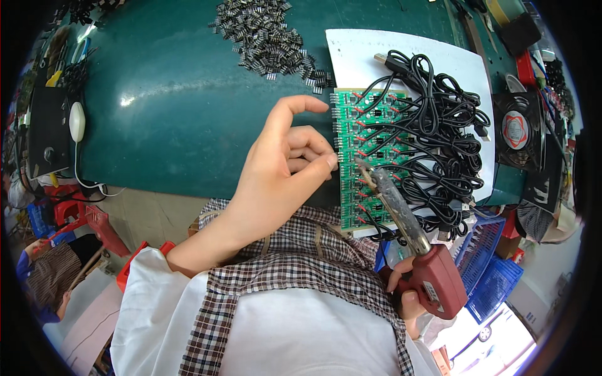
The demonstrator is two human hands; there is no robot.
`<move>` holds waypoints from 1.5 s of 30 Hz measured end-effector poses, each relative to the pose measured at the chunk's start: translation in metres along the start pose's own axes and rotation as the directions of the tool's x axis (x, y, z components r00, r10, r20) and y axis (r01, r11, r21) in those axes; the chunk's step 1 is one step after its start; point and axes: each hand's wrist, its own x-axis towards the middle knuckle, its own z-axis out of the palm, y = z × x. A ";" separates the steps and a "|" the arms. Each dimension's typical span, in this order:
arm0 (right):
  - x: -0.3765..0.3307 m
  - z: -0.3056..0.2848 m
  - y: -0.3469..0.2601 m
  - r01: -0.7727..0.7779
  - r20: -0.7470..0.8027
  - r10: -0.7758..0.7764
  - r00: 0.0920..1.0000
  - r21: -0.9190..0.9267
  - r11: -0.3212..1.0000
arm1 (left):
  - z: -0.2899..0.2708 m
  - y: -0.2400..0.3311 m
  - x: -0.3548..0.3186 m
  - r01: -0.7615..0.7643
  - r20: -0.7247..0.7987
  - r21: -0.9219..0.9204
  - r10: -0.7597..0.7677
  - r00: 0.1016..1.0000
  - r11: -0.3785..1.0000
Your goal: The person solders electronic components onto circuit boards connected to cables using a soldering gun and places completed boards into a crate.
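A green panel of circuit boards (347, 182) lies at the table's front edge, with red and black wires on it and metal pins along its left side. My left hand (269, 156) is beside that pinned edge, thumb and middle finger pinched together. Its index finger arches above them, the tip near the upper pins. Anything in the pinch is too small to make out. My right hand (406, 291) grips the red handle of a soldering gun (401, 216), whose tip meets the panel close to my left thumb. Several coiled black USB cables (433, 119) run from the boards.
A heap of small black pin headers (266, 37) sits on the green table (169, 81). White sheeting (351, 53) lies under the cables. At right stand a black fan (515, 131) and, lower down, blue baskets (492, 288). Another person (53, 269) is at the lower left.
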 end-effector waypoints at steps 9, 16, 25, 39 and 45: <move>-0.002 -0.001 0.025 0.063 0.016 -0.064 0.998 0.016 0.998 | -0.014 0.004 0.011 -0.198 -0.163 0.329 0.262 0.951 0.923; -0.003 -0.001 0.013 -0.016 0.008 0.015 1.000 0.087 0.996 | -0.035 0.013 0.036 -0.190 0.025 0.916 0.422 0.906 0.354; -0.007 -0.003 0.018 0.103 -0.028 -0.103 0.994 0.008 0.995 | -0.034 0.018 0.038 -0.199 -0.012 0.898 0.476 0.879 0.392; -0.011 0.011 0.011 0.004 -0.091 0.003 0.996 0.085 0.996 | -0.041 0.017 0.046 -0.123 -0.035 0.952 0.498 0.867 0.281; -0.013 0.012 0.012 0.022 -0.113 -0.011 0.993 0.095 0.995 | -0.043 0.018 0.042 -0.100 -0.004 0.978 0.496 0.868 0.185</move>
